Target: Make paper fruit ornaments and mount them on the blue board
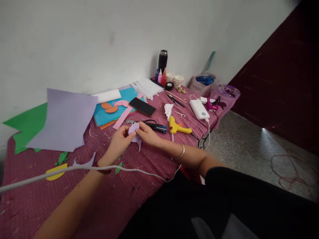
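Observation:
Between my two hands is a small piece of lilac paper (134, 128) with a rounded upper edge. My left hand (119, 140) pinches its left side, and my right hand (147, 133) grips its right side, thumbs close together. A narrow lilac strip hangs below the fingers. Just behind the hands lie scissors (157, 126) with dark handles, partly hidden by my right hand. A yellow glue gun (179, 126) rests to the right of them. Beyond the hands are a black phone (142, 106) and a pink paper strip (124, 118).
Lilac sheet (67, 119) and green paper (27, 122) lie at left; blue sheets (106, 116) with orange cutouts are behind. A white power bank (198, 109), paper cups (178, 81), glue bottles (163, 78) and black flask (162, 60) stand right. A white cable (112, 167) crosses my left wrist.

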The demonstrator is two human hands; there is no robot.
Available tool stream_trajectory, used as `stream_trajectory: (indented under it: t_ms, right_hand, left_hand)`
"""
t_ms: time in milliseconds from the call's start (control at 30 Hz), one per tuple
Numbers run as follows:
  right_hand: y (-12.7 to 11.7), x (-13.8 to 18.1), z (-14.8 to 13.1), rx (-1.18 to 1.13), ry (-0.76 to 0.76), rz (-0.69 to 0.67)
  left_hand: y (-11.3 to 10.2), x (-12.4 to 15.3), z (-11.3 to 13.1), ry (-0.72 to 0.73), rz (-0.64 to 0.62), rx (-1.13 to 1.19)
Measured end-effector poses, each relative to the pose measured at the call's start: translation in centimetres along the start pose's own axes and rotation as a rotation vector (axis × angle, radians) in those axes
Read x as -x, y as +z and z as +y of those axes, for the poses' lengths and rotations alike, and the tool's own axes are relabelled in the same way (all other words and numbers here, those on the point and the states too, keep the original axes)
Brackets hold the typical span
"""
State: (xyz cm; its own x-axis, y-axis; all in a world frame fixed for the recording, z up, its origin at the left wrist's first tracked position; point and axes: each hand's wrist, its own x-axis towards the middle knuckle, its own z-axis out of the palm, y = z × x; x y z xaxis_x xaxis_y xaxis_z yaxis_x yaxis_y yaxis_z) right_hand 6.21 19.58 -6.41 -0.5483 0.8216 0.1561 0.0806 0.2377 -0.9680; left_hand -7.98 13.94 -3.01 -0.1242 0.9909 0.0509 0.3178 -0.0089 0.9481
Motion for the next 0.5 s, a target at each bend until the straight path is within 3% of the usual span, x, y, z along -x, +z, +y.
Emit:
stream_trajectory:
  t_ms: [67, 267, 400, 500]
  right_hand:
    - [0.2, 0.4, -0.5, -0.065, -0.030, -0.018]
    - [0.1, 1.3, -1.7, -0.202, -0.183, -0.130]
    - [-1.4, 1.4, -3.7, -0.249, -0.351, 0.017]
    - [-3.6, 3.1, -7.0, -0.212, -0.451, 0.191]
  left_hand:
    - [0.1, 1.2, 0.2, 0.028, 0.031, -0.091]
    - [-1.0, 4.7, -0.4, 0.227, 0.312, -0.425]
    - [-4.8, 5.2, -1.0, 0.176, 0.376, -0.947]
    - [-7.5, 5.0, -1.0, 0.154, 0.362, -1.188]
